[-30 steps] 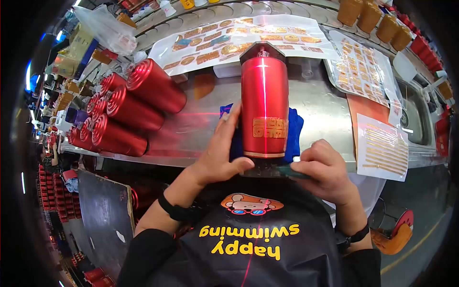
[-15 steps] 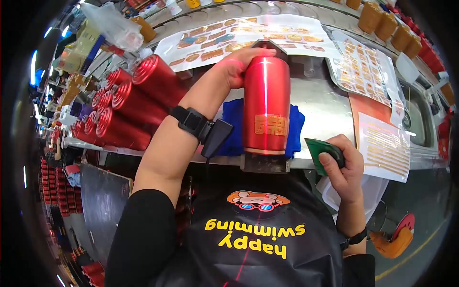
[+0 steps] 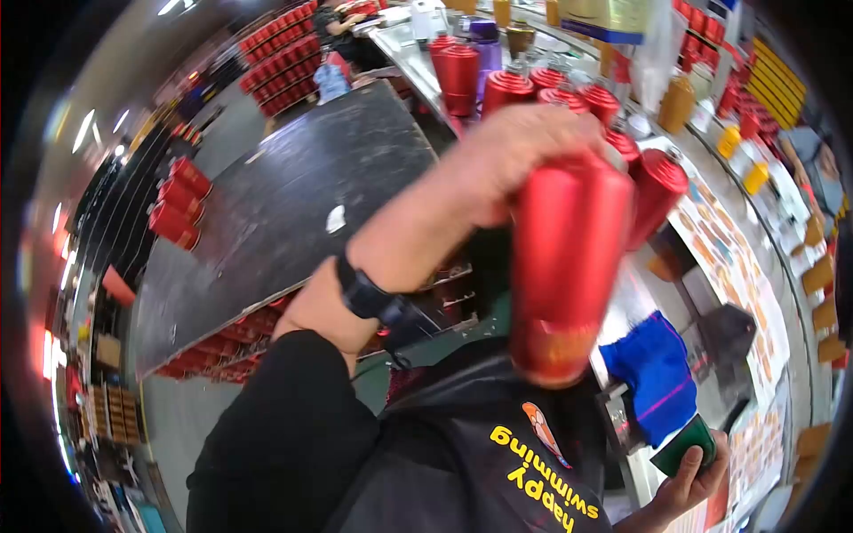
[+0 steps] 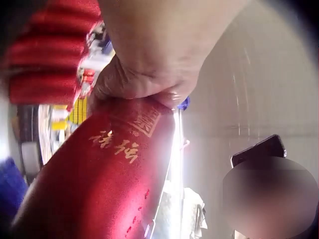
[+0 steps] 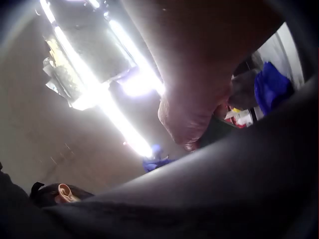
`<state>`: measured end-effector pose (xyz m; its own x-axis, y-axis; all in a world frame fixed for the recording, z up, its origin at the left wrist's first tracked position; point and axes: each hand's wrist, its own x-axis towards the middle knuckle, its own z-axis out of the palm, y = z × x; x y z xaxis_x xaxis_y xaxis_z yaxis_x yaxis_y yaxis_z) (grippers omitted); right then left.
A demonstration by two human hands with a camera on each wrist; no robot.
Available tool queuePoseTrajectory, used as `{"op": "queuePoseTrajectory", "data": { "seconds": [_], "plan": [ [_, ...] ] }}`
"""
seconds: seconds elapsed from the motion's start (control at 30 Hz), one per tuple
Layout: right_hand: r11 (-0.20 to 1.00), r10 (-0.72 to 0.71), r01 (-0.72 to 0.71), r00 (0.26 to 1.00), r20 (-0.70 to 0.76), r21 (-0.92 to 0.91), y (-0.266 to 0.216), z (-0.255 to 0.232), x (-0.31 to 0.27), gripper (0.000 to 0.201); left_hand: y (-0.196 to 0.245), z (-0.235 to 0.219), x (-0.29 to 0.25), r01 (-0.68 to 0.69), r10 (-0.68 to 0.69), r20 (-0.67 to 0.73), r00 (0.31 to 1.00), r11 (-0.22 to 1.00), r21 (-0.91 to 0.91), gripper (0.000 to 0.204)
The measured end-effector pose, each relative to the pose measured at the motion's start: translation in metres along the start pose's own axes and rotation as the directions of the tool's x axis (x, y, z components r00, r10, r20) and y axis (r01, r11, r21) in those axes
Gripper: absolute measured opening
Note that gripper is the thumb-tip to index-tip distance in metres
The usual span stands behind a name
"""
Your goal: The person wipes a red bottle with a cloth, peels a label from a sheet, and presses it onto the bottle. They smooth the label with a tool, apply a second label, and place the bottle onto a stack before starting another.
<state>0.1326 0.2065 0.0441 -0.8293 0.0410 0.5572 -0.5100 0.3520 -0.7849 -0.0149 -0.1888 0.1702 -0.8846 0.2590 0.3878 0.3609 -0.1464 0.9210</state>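
Note:
In the head view my left hand [image 3: 542,147] grips the top end of a red metal canister [image 3: 573,258], which hangs in the air in front of the apron, blurred. The left wrist view shows gold characters and a square emblem on this canister [image 4: 99,174], just below the gripping hand [image 4: 144,82]. My right hand [image 3: 697,480] holds a green scraper [image 3: 682,451] with its thumb on the near side, low at the right. A blue cloth [image 3: 657,377] lies by the scraper, draped at the bench's dark fixture [image 3: 729,338].
A black tabletop [image 3: 302,186] stretches across the left, with several red canisters [image 3: 180,202] standing at its far side. More red canisters [image 3: 662,182] crowd the metal bench behind my left hand. Gold-printed sheets [image 3: 733,266] lie along the bench at right.
The red canister has come off the fixture over the blue cloth, lifted in my left hand. The head view has swung left toward the black table. The scraper is still in my right hand.

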Motion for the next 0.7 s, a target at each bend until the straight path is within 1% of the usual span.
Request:
{"op": "queuePoseTrajectory", "data": {
  "seconds": [0.03,0.07,0.1,0.13,0.17,0.2,0.23,0.27,0.3,0.37,0.4,0.43,0.5,0.53,0.57,0.6,0.63,0.67,0.7],
  "plan": [
    [1.0,0.009,-0.01,1.0,-0.024,-0.009,-0.003,0.013,0.006,0.034,0.021,-0.032,-0.012,-0.049,0.059,-0.064,0.996,0.989,0.142,0.032],
    [1.0,0.022,-0.023,0.998,-0.053,-0.02,-0.007,0.028,0.013,0.034,0.033,-0.065,-0.02,-0.002,0.037,-0.205,0.978,0.986,0.168,0.032],
    [0.999,0.036,-0.038,0.996,-0.084,-0.032,-0.01,0.041,0.018,0.035,0.041,-0.101,-0.026,0.048,0.018,-0.339,0.941,0.982,0.184,0.032],
    [1.0,0.0,0.0,0.999,-0.054,-0.008,-0.008,0.051,0.021,0.037,0.048,-0.139,-0.029,0.064,0.084,-0.466,0.881,0.954,0.294,0.032],
    [1.0,0.014,-0.014,1.0,-0.014,-0.018,-0.009,0.057,0.024,0.037,0.052,-0.177,-0.033,0.1,0.157,-0.574,0.804,0.915,0.392,0.032],
    [0.999,0.029,-0.028,0.999,0.028,-0.029,-0.002,0.047,0.032,0.037,0.05,-0.199,-0.032,0.082,0.222,-0.617,0.755,0.901,0.425,0.031],
    [0.998,0.043,-0.041,0.997,0.07,-0.04,-0.003,0.05,0.037,0.037,0.052,-0.236,-0.038,0.066,0.288,-0.653,0.7,0.885,0.461,0.029],
    [0.998,0.063,-0.061,0.993,0.098,-0.02,-0.006,0.052,0.043,0.037,0.05,-0.277,-0.045,0.119,0.374,-0.689,0.621,0.824,0.554,0.032],
    [0.996,0.06,-0.07,0.986,0.154,0.056,0.01,0.047,0.041,0.029,0.049,-0.321,-0.059,0.186,0.464,-0.707,0.534,0.751,0.634,0.034],
    [0.995,0.018,-0.034,0.987,0.162,0.097,0.011,0.063,0.05,0.027,0.057,-0.381,-0.099,0.365,0.542,-0.746,0.387,0.653,0.663,0.04],
    [0.997,0.039,-0.045,0.996,0.081,0.07,0.027,0.064,0.054,0.026,0.057,-0.418,-0.124,0.441,0.637,-0.692,0.339,0.542,0.715,0.045],
    [0.997,-0.044,0.043,0.999,0.03,0.057,-0.015,0.094,0.069,0.03,0.07,-0.425,-0.151,0.552,0.668,-0.685,0.291,0.468,0.69,0.047],
    [0.993,-0.118,0.115,0.988,0.1,0.042,-0.023,0.109,0.084,0.034,0.092,-0.43,-0.204,0.748,0.722,-0.658,0.214,0.312,0.586,0.05],
    [0.99,-0.123,0.115,0.986,0.116,0.076,-0.024,0.117,0.089,0.034,0.105,-0.422,-0.229,0.745,0.769,-0.608,0.199,0.285,0.603,0.052],
    [0.99,-0.121,0.106,0.977,0.174,0.095,-0.026,0.12,0.095,0.033,0.122,-0.414,-0.254,0.787,0.767,-0.62,0.167,0.275,0.552,0.053],
    [0.999,-0.019,0.011,0.985,0.172,0.045,0.001,0.111,0.096,0.029,0.139,-0.425,-0.286,0.87,0.801,-0.585,0.128,0.193,0.455,0.055],
    [0.997,0.083,-0.083,0.983,0.162,-0.006,0.023,0.104,0.098,0.026,0.157,-0.416,-0.312,0.892,0.786,-0.609,0.11,0.191,0.409,0.059],
    [0.997,0.071,-0.074,0.972,0.224,0.005,0.027,0.108,0.101,0.026,0.171,-0.406,-0.333,0.925,0.821,-0.567,0.059,0.168,0.34,0.061],
    [0.998,0.057,-0.065,0.958,0.282,0.017,0.027,0.114,0.105,0.026,0.193,-0.424,-0.37,0.96,0.802,-0.59,0.09,0.087,0.265,0.062]
  ]
}}
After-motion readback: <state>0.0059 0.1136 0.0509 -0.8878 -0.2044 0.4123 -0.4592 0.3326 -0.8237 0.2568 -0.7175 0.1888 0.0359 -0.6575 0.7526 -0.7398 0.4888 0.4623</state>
